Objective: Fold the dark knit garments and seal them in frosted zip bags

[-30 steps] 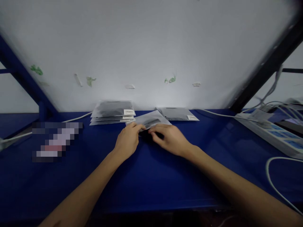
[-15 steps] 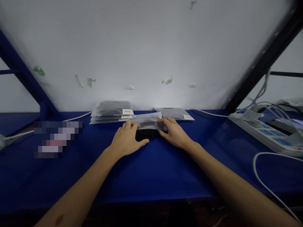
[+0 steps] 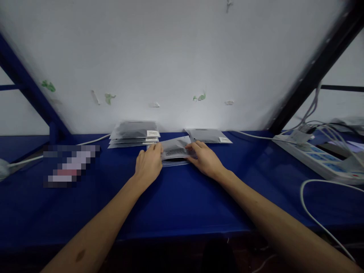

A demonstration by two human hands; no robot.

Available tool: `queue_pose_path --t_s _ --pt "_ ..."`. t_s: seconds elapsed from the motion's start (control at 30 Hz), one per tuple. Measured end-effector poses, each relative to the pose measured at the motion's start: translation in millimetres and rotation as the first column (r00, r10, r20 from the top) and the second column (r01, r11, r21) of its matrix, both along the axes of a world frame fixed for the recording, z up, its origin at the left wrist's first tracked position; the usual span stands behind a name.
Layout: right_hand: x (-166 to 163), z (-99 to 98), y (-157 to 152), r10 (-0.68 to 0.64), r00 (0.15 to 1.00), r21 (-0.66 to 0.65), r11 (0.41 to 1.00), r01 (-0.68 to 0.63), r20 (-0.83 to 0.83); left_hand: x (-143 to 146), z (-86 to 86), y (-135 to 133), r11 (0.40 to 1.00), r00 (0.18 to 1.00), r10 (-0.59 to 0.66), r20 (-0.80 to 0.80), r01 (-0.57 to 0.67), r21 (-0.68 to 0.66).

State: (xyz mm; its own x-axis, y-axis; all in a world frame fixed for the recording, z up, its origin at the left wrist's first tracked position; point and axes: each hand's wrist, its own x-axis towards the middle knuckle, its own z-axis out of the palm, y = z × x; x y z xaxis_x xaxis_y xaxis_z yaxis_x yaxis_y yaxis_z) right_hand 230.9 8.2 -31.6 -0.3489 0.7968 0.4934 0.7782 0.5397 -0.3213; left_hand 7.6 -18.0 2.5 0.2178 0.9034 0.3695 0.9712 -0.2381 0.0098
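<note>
Between my two hands lies a frosted plastic bag [image 3: 176, 147] with faint dark print, its near end gaping a little over something black inside. My left hand [image 3: 149, 161] is closed on the bag's left edge, thumb hidden from view. On the opposite edge my right hand [image 3: 203, 157] pinches the bag, its fingertips somewhat blurred. Behind my left hand rests a stack of similar frosted bags [image 3: 135, 131] with white labels and dark contents. Another labelled bag [image 3: 206, 135] lies flat behind my right hand, near the wall.
The blue table [image 3: 182, 204] meets a white wall [image 3: 176, 57] at the back. At right stands a white power strip [image 3: 301, 155] with plugs and a looping white cable [image 3: 305, 204]. A pixelated patch covers something at left. Metal posts rise on both sides.
The black item that stuck out of the bag's near end is now mostly covered by the bag. My left hand's spread thumb has closed in on the bag's edge.
</note>
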Motion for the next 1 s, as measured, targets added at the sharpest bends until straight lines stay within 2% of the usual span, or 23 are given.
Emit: queue_pose_path --t_s 0.13,0.23,0.4,0.6,0.73,0.87,1.0 --pt "0.6 4.6 -3.5 -0.098 0.995 -0.024 0.995 0.098 0.028 -3.0 -2.5 0.9 0.983 0.984 -0.174 -0.046 0.176 0.043" --pt "3.8 5.9 -3.8 -0.175 0.984 -0.035 0.984 0.176 0.027 -6.1 -3.6 2.2 0.94 0.941 -0.339 0.014 0.338 0.054" --pt "19.0 1.2 5.9 -0.224 0.971 -0.069 0.973 0.219 -0.084 -10.5 0.4 -0.7 0.859 0.855 -0.5 0.14 0.51 -0.048" --pt "40.2 -1.0 19.1 -0.155 0.968 -0.12 0.984 0.133 -0.196 -15.1 7.6 -5.8 0.801 0.818 -0.503 0.278 0.562 -0.206" --pt "44.6 2.6 18.4 -0.113 0.981 -0.125 0.988 0.093 -0.16 -17.1 9.0 -5.5 0.792 0.81 -0.508 0.294 0.573 -0.21" --pt "35.1 11.2 6.0 -0.075 0.992 0.012 0.997 0.077 -0.106 -16.6 8.0 -2.8 0.806 0.798 -0.527 0.292 0.578 -0.126" --pt "12.8 22.4 -13.4 0.046 0.994 0.168 0.985 -0.029 -0.099 -14.9 4.2 3.4 0.794 0.757 -0.567 0.324 0.608 -0.03"
